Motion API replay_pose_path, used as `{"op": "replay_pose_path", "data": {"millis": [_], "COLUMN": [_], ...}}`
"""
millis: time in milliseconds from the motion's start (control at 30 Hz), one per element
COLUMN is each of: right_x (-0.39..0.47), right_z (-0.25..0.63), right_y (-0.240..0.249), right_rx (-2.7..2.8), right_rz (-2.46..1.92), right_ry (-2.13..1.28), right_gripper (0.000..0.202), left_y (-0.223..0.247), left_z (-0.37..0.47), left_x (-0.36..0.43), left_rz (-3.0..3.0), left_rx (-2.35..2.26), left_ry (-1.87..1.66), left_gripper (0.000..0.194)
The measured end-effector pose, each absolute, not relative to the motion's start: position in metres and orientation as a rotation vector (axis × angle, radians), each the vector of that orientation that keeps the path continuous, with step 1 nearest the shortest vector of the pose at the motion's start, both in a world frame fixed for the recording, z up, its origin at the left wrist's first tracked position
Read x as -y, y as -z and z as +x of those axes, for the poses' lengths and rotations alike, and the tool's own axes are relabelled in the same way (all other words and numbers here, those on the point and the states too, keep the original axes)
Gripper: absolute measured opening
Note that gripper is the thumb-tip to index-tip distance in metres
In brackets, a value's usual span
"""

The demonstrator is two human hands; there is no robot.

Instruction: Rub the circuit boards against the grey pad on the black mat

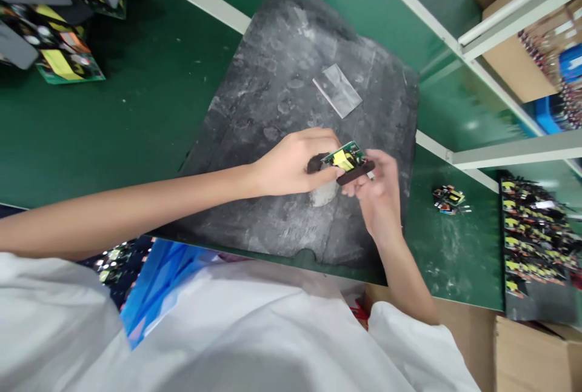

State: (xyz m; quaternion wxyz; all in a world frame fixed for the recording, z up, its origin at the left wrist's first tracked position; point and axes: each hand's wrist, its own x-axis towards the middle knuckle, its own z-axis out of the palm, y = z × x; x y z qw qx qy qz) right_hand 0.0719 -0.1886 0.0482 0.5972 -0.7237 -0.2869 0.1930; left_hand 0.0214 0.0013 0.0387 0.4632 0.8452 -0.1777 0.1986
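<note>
A small green circuit board [352, 151] with a yellow-wrapped part is held above the black mat [282, 101]. My left hand [295, 165] is closed on its left side, with the thumb over the near edge. A dark strip [357, 172] runs along that near edge, and another dark piece shows by the left fingers. My right hand [382, 192] is at the board's right end, its fingers curled against it and slightly blurred. Some of its fingertips are hidden behind the board. A small pale piece shows beside them.
A clear flat plastic piece [339, 90] lies on the mat. Larger boards with grey plates [63, 46] stand at the upper left. A small pile of parts [450, 198] sits on the right, before a black tray of boards [536, 234]. Shelf posts [518, 156] and a cardboard box [530, 355] stand rightward.
</note>
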Motion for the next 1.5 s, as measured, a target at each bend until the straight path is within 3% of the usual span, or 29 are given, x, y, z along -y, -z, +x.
{"op": "replay_pose_path", "data": {"millis": [133, 300, 633, 867, 1100, 1400, 1500], "right_x": [0.188, 0.187, 0.196, 0.193, 0.194, 0.196, 0.194], "right_z": [0.07, 0.069, 0.072, 0.067, 0.068, 0.066, 0.064], "right_y": [-0.045, -0.045, -0.05, -0.054, -0.064, -0.069, -0.068], "right_rx": [1.083, 1.282, 1.27, 1.302, 1.273, 1.176, 1.154], "right_rz": [-1.997, -2.045, -2.217, -2.34, -2.177, -2.255, -2.269], "right_ry": [0.189, 0.355, 0.144, 0.248, 0.022, -0.217, -0.266], "right_gripper": [0.071, 0.056, 0.049, 0.054, 0.045, 0.026, 0.033], "left_y": [-0.042, -0.043, -0.036, -0.037, -0.038, -0.04, -0.039], "left_z": [0.018, 0.013, 0.01, 0.009, 0.007, 0.005, 0.003], "left_x": [0.002, 0.008, 0.01, 0.011, 0.012, 0.016, 0.018], "left_rz": [2.018, 2.027, 2.389, 2.474, 2.452, 2.468, 2.48], "left_rx": [0.341, 0.423, 0.594, 0.594, 0.68, 0.76, 0.731], "left_ry": [-0.345, -0.236, -0.288, -0.312, -0.391, -0.231, -0.197], "left_gripper": [0.019, 0.023, 0.029, 0.037, 0.04, 0.029, 0.026]}}
